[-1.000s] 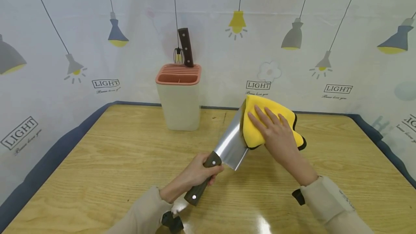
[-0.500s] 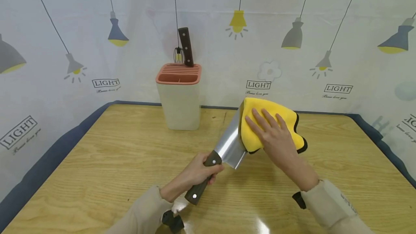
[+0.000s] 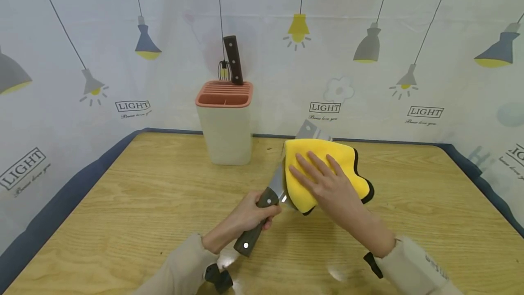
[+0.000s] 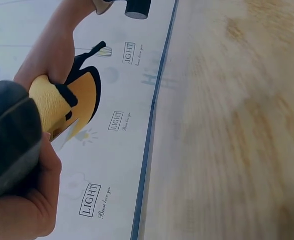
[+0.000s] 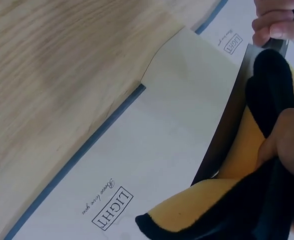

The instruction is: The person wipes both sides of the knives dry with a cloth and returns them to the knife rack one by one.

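Observation:
In the head view my left hand (image 3: 255, 213) grips the dark handle of a cleaver (image 3: 312, 132) tilted up over the table. My right hand (image 3: 329, 185) lies with spread, mostly straight fingers on a yellow cloth (image 3: 345, 158) with black trim. The cloth covers the middle of the blade, leaving the far end and a bit near the handle showing. From below, the right wrist view shows my thumb (image 5: 282, 142) against the folded cloth, opposite the fingers, beside the dark underside of the blade. The left wrist view shows the cloth (image 4: 49, 102) beyond my left hand.
At the back left of the wooden table (image 3: 135, 204) stands a white knife block (image 3: 225, 135) with a pink slotted top. A dark-handled knife (image 3: 233, 60) sticks out of it. A backdrop (image 3: 270, 58) printed with lamps surrounds the table.
My right hand and the cloth have slid down the blade toward the handle and left, uncovering the blade's far end. My left hand and the cleaver have stayed nearly still.

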{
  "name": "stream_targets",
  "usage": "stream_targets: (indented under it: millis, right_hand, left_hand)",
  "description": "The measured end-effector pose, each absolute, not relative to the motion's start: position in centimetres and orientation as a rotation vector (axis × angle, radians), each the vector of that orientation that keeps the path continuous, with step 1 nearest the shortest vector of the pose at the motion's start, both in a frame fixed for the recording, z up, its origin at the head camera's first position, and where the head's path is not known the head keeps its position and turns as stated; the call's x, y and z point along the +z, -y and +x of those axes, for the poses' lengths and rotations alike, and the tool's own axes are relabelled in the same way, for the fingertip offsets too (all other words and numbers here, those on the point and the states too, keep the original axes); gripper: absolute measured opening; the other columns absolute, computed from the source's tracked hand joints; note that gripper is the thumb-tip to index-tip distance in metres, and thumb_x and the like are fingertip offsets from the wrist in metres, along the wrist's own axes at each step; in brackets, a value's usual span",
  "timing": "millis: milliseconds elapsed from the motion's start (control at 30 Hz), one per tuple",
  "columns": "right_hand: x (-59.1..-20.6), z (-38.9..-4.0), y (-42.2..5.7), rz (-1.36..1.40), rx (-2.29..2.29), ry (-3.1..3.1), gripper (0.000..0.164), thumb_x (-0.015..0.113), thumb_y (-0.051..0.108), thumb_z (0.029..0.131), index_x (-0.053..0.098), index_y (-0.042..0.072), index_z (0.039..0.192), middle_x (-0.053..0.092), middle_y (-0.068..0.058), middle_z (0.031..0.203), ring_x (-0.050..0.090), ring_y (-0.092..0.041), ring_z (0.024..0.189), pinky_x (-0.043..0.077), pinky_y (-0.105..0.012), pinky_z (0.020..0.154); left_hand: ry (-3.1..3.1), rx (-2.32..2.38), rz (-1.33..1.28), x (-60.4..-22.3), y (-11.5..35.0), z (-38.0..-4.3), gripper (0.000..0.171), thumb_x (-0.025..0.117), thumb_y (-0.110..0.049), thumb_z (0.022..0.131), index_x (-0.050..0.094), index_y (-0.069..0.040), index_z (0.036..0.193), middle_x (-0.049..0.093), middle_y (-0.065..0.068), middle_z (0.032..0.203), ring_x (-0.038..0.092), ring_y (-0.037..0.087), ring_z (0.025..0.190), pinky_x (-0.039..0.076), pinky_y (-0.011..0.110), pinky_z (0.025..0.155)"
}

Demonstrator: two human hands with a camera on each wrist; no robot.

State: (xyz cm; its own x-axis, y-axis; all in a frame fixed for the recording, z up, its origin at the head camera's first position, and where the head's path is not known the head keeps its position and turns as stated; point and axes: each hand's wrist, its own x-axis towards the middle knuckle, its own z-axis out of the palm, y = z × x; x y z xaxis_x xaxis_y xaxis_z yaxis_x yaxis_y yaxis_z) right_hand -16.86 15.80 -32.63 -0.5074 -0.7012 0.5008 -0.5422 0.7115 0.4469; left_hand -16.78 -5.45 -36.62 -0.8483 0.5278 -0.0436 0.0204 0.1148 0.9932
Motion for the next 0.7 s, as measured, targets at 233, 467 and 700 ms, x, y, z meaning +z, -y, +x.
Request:
stream_targets:
  millis: [233,467,700]
  right_hand:
    - [-32.62,-16.12,-15.33,1.095,-0.329,2.180,0.068,0.075,-0.003,0.062,0.053,0.017,0.124,0.043,-0.008,0.134,0.037,-0.029,0.124,0.031,-0.049,0.099]
    - [-32.59,-15.81,-15.16,1.234,-0.320,2.149,0.063,0.075,0.003,0.064,0.055,0.019,0.122,0.042,-0.006,0.135,0.037,-0.027,0.125,0.030,-0.049,0.099]
    - [-32.46,-16.06,-15.34,1.277,-0.389,2.085,0.059,0.074,0.004,0.065,0.057,0.019,0.119,0.043,-0.004,0.134,0.036,-0.027,0.125,0.030,-0.048,0.100]
  left_hand:
    - [-2.022,1.765,0.555,-36.39,5.62,-16.84,0.012,0.054,-0.007,0.085,0.052,0.004,0.088,0.048,0.000,0.056,0.045,0.007,0.044,0.039,0.020,0.043]
    - [-2.026,1.766,0.572,-36.37,5.65,-16.82,0.017,0.053,-0.007,0.085,0.052,0.006,0.097,0.049,0.001,0.055,0.045,0.007,0.044,0.039,0.019,0.043]
    - [-2.010,1.765,0.585,-36.41,5.66,-16.82,0.018,0.053,-0.008,0.086,0.051,0.006,0.098,0.049,0.001,0.057,0.046,0.007,0.044,0.039,0.019,0.043]
